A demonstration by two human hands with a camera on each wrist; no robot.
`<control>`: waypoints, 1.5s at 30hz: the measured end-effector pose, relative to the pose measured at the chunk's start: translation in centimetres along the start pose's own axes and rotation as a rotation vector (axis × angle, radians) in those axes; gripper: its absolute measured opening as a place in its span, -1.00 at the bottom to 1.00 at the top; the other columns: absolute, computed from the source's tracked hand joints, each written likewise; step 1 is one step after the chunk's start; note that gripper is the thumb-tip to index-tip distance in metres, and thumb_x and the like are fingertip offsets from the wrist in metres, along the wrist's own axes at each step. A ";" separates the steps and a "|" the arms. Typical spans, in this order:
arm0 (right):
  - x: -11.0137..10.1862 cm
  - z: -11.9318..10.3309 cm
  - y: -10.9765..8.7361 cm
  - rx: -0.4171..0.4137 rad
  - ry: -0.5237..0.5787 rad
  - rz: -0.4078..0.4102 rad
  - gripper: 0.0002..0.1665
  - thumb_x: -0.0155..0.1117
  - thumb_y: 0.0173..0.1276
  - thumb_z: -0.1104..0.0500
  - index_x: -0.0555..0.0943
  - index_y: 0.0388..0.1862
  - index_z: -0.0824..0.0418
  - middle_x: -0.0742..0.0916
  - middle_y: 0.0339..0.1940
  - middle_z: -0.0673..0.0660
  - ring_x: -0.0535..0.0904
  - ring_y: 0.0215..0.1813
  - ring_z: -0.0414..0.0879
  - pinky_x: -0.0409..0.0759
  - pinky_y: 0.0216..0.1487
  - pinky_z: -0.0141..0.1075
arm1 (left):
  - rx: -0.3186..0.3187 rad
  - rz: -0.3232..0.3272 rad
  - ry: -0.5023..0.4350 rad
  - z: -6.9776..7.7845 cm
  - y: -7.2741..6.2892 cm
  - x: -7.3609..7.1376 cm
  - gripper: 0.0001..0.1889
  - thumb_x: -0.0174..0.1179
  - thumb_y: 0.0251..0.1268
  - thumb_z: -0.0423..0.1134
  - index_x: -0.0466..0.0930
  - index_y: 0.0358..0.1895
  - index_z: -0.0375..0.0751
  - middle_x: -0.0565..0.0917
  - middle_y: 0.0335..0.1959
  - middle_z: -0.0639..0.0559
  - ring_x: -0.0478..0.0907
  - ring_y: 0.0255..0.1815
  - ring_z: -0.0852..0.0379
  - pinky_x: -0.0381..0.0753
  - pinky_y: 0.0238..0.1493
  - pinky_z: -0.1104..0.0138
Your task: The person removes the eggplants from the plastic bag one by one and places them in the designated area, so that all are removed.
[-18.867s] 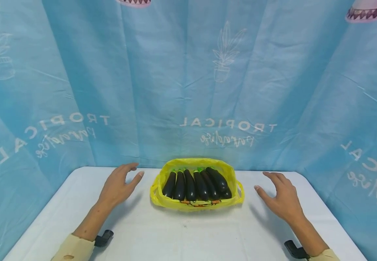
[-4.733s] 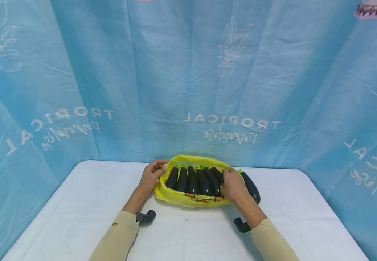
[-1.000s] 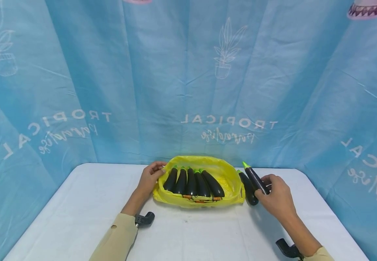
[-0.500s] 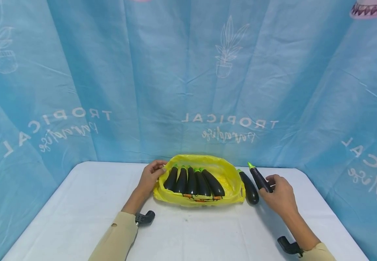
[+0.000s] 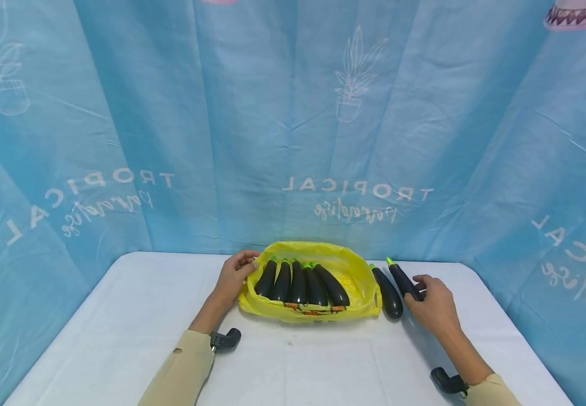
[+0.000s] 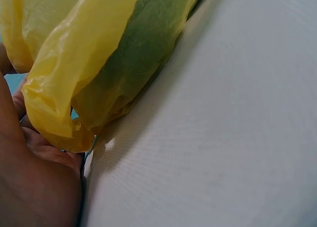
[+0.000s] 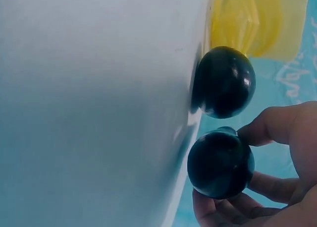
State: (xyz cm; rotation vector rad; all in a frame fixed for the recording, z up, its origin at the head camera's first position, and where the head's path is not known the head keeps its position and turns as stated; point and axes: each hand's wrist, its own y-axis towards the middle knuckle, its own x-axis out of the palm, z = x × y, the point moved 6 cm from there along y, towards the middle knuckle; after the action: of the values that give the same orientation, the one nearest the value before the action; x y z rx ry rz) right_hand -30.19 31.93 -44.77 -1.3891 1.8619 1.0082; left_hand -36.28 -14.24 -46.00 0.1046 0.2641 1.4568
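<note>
A yellow plastic bag [image 5: 318, 313] stands with its mouth wide, and several dark eggplants [image 5: 298, 285] lie side by side in it. My left hand [image 5: 233, 276] holds the bag's left rim between thumb and fingers; in the left wrist view the yellow plastic [image 6: 69, 63] hangs against that hand [image 6: 39, 182]. To the bag's right, one eggplant [image 5: 388, 294] rests on the table. My right hand [image 5: 434, 301] grips another eggplant [image 5: 403, 280] by its thick end, green stem pointing away; the right wrist view shows its round end [image 7: 220, 165] between thumb and fingers. Whether it touches the table I cannot tell.
A white-covered table [image 5: 293, 366] carries everything. Blue printed curtains [image 5: 252, 141] hang behind it and along both sides. Small black devices [image 5: 227, 339] are strapped to both wrists.
Over the last second my right hand has lowered its eggplant slightly, beside the one on the table. Earlier, both eggplants outside were in the bag. My left hand has stayed at the bag's rim.
</note>
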 end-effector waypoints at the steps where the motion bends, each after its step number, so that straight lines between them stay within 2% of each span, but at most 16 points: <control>1: 0.1 0.0 0.1 0.000 -0.002 -0.003 -0.39 0.39 0.32 0.24 0.55 0.31 0.48 0.68 0.05 0.44 0.65 -0.04 0.23 0.69 -0.08 0.07 | -0.001 0.000 0.002 -0.1 0.0 0.0 -0.67 0.13 0.53 -0.42 0.57 0.24 -0.48 0.59 -0.11 -0.29 0.51 -0.16 0.06 0.58 -0.11 0.44; 4: 0.2 0.2 0.2 0.003 -0.013 -0.013 -0.40 0.39 0.34 0.23 0.55 0.31 0.48 0.68 0.06 0.45 0.65 -0.03 0.24 0.69 -0.09 0.07 | -0.005 0.006 0.004 -0.7 0.2 0.0 -0.67 0.13 0.53 -0.42 0.58 0.24 -0.47 0.59 -0.11 -0.28 0.51 -0.16 0.05 0.58 -0.11 0.44; 11: 0.7 0.5 0.5 0.004 -0.022 -0.032 -0.39 0.41 0.38 0.21 0.54 0.32 0.48 0.69 0.08 0.48 0.67 0.02 0.29 0.70 -0.04 0.11 | -0.011 0.027 0.023 -3.4 1.3 -0.4 -0.67 0.12 0.56 -0.39 0.59 0.28 -0.40 0.60 -0.08 -0.23 0.51 -0.13 0.06 0.58 -0.10 0.48; 16: 1.0 0.6 0.7 0.011 -0.013 -0.037 -0.40 0.41 0.41 0.18 0.54 0.32 0.48 0.69 0.08 0.48 0.68 0.02 0.30 0.71 -0.06 0.09 | -0.024 0.026 0.013 -3.9 1.4 -0.5 -0.68 0.12 0.57 -0.39 0.59 0.28 -0.36 0.59 -0.06 -0.26 0.51 -0.13 0.06 0.57 -0.10 0.47; 19: 1.0 0.5 0.7 0.006 -0.011 -0.035 -0.40 0.41 0.43 0.15 0.55 0.31 0.49 0.69 0.06 0.47 0.69 0.03 0.30 0.70 -0.04 0.10 | -0.031 0.019 0.015 -3.4 1.2 -0.4 -0.68 0.11 0.56 -0.41 0.59 0.27 -0.39 0.59 -0.07 -0.29 0.51 -0.14 0.05 0.57 -0.10 0.47; 26: 1.0 0.3 0.7 0.003 -0.019 -0.038 -0.40 0.40 0.46 0.09 0.56 0.28 0.48 0.69 0.07 0.47 0.69 0.05 0.32 0.69 0.03 0.16 | -0.001 0.000 0.006 -0.2 0.0 -0.1 -0.68 0.13 0.52 -0.42 0.59 0.23 -0.47 0.60 -0.12 -0.24 0.51 -0.16 0.08 0.59 -0.11 0.44; 37: 0.5 -0.8 0.2 -0.036 -0.016 0.006 -0.47 0.32 0.49 0.08 0.58 0.23 0.45 0.65 0.09 0.43 0.63 0.10 0.32 0.64 0.10 0.19 | -0.017 0.002 0.006 -0.2 0.1 0.0 -0.69 0.13 0.52 -0.42 0.60 0.23 -0.44 0.60 -0.12 -0.23 0.51 -0.14 0.03 0.59 -0.10 0.45; 45: -0.4 -2.9 -0.4 -0.104 -0.003 0.042 -0.52 0.31 0.49 0.08 0.61 0.20 0.41 0.65 0.09 0.37 0.60 0.11 0.27 0.62 0.13 0.19 | -0.017 0.002 0.013 -0.2 0.2 0.0 -0.68 0.11 0.52 -0.42 0.61 0.23 -0.42 0.63 -0.09 -0.29 0.55 -0.14 0.02 0.62 -0.10 0.44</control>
State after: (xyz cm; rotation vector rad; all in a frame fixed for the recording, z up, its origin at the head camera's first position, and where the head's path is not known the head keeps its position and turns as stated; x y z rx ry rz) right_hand -29.79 29.61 -42.95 -1.4122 1.8665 1.1413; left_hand -36.49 -14.27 -46.15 0.0818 0.2628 1.4623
